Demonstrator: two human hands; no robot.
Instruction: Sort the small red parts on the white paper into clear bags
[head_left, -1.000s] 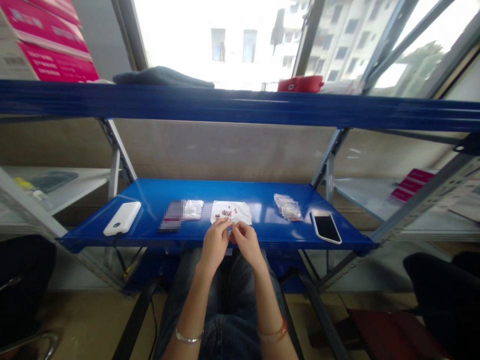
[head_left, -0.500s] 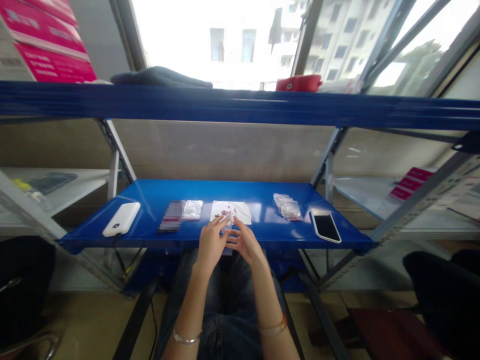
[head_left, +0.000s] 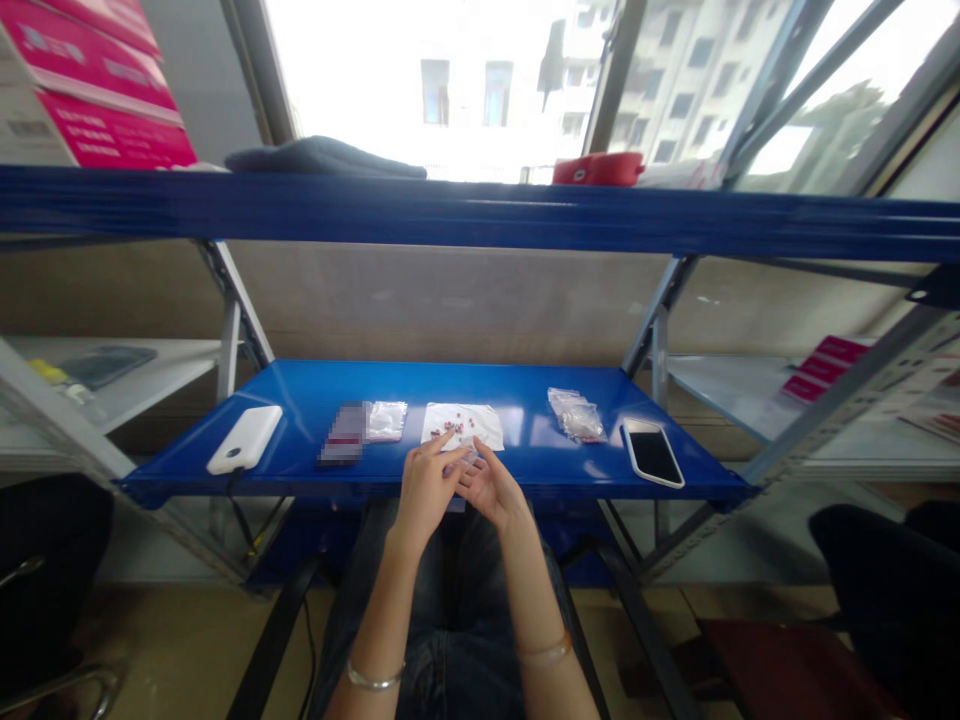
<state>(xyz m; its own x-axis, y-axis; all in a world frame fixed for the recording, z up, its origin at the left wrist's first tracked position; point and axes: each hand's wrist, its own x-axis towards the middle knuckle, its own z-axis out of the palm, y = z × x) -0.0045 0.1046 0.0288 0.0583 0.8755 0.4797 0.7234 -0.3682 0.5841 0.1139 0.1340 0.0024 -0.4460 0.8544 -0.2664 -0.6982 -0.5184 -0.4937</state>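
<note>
The left hand (head_left: 427, 490) and the right hand (head_left: 491, 490) sit close together just in front of a blue metal shelf (head_left: 525, 385), near a sheet of white paper (head_left: 463, 425) that lies on it. The left fingers (head_left: 444, 446) are stretched out and point toward the right hand. The right fingers (head_left: 480, 465) curl softly and are half open. They may be holding something very small, but it is too tiny to tell. Small red beads (head_left: 450, 428) lie in a loose group on the paper. A clear plastic bag (head_left: 387, 421) lies to the left of the paper, and another clear bag (head_left: 576, 415) with pink bits in it lies to the right. Things this small can roll away, so it helps to move slowly and keep both hands low over the paper, where a dropped bead can land safely.
</note>
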